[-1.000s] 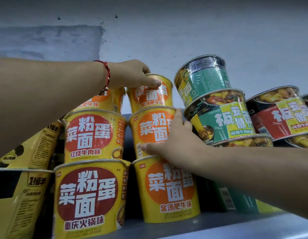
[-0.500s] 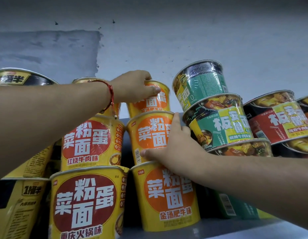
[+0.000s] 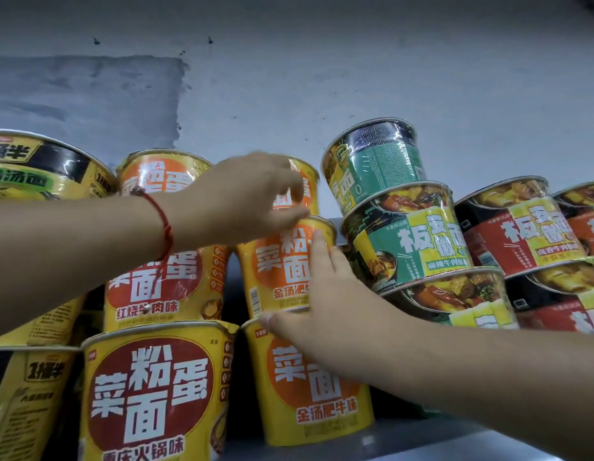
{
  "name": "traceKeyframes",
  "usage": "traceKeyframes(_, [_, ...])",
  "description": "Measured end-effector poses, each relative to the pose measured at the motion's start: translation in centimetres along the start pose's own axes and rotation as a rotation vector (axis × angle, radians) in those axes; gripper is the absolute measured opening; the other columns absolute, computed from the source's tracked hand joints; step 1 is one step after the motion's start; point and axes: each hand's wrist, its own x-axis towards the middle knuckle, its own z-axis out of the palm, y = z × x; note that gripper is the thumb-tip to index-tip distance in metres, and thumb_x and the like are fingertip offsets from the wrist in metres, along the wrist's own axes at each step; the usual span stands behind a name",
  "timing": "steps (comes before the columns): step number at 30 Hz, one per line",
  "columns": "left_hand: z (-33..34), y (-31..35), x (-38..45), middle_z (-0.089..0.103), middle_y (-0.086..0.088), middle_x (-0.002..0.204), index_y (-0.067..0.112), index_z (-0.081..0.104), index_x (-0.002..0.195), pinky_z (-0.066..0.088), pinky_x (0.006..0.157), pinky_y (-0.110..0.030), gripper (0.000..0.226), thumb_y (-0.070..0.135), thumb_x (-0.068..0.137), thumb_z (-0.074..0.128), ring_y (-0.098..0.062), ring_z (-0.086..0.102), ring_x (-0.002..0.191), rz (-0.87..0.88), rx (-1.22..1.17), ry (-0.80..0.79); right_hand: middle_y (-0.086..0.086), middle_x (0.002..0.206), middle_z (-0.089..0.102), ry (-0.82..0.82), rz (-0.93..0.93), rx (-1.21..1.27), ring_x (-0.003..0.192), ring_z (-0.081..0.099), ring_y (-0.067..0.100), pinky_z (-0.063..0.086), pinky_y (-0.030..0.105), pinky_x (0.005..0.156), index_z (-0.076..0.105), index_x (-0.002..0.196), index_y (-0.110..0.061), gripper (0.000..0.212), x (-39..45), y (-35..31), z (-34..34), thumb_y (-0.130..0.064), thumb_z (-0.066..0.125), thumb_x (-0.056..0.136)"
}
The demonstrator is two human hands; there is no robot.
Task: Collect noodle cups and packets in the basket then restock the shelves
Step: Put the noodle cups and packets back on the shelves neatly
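Noodle cups (image 3: 282, 267) glossy shrink-wrap film; shelf (image 3: 422, 440) smooth grey metal; wall (image 3: 355, 78) matt.

A single head view looks forward and tilts upward from below shelf level, so the metal shelf (image 3: 405, 440) edge runs along 5 to 6 o'clock and the grey wall (image 3: 355, 78) fills the frame from 10 to 2 o'clock. It sits very close: the stacked noodle cups (image 3: 149, 394) crowd the lower half and are cut off at 7 to 9 o'clock and at 3 o'clock. Both forearms enter from the frame's side edges and meet near centre. Wide-angle bending curves the stacks outward
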Motion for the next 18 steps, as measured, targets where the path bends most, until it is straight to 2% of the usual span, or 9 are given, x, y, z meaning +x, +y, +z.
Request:
traceKeyframes(3, [0.3, 0.8, -1.2, 0.062, 0.011, 0.107, 0.029, 0.059, 0.118, 0.045, 0.069, -0.024, 0.04, 0.056, 0.093, 0.044, -0.008, 0.055, 0.09, -0.068, -0.032, -0.157, -0.014, 0.161, -0.006, -0.064, -0.027, -0.121, 0.149, 0.015, 0.022, 0.033, 0.05, 0.116, -0.028, 0.148, -0.037, 0.111, -2.1, 0.5, -0.1, -0.052, 0.064, 0.087])
traceKeyframes(6, [0.7, 0.8, -1.2, 0.067, 0.009, 0.107, 0.027, 0.064, 0.116, 0.049, 0.071, -0.023, 0.034, 0.05, 0.096, 0.049, -0.008, 0.059, 0.087, -0.187, -0.176, -0.118, -0.013, 0.161, -0.007, -0.079, -0.02, -0.172, 0.147, 0.019, 0.022, 0.037, 0.048, 0.114, -0.028, 0.147, -0.04, 0.109, -2.7, 0.5, 0.2, -0.047, 0.064, 0.09])
traceKeyframes(9, [0.9, 0.6, -0.9, 0.065, 0.009, 0.102, 0.024, 0.067, 0.114, 0.046, 0.067, -0.017, 0.032, 0.045, 0.096, 0.053, -0.007, 0.059, 0.086, -0.274, -0.302, -0.108, -0.007, 0.155, 0.005, -0.022, -0.056, -0.247, 0.139, 0.03, 0.022, 0.043, 0.045, 0.107, -0.028, 0.146, -0.039, 0.11, -2.4, 0.3, 0.6, -0.056, 0.063, 0.087])
traceKeyframes(13, [0.9, 0.6, -1.1, 0.066, 0.008, 0.103, 0.023, 0.068, 0.113, 0.045, 0.066, -0.015, 0.032, 0.045, 0.095, 0.055, -0.009, 0.06, 0.087, -0.303, -0.373, -0.11, -0.003, 0.153, 0.008, 0.006, -0.08, -0.305, 0.135, 0.031, 0.023, 0.041, 0.042, 0.103, -0.027, 0.148, -0.038, 0.108, -2.3, 0.3, 0.8, -0.058, 0.06, 0.088])
traceKeyframes(18, [1.2, 0.8, -1.8, 0.068, 0.006, 0.109, 0.024, 0.068, 0.115, 0.045, 0.066, -0.016, 0.032, 0.045, 0.095, 0.055, -0.009, 0.061, 0.088, -0.324, -0.394, -0.08, -0.006, 0.155, 0.004, 0.003, -0.072, -0.32, 0.139, 0.028, 0.022, 0.04, 0.043, 0.107, -0.027, 0.148, -0.038, 0.108, -2.4, 0.2, 0.8, -0.059, 0.06, 0.087])
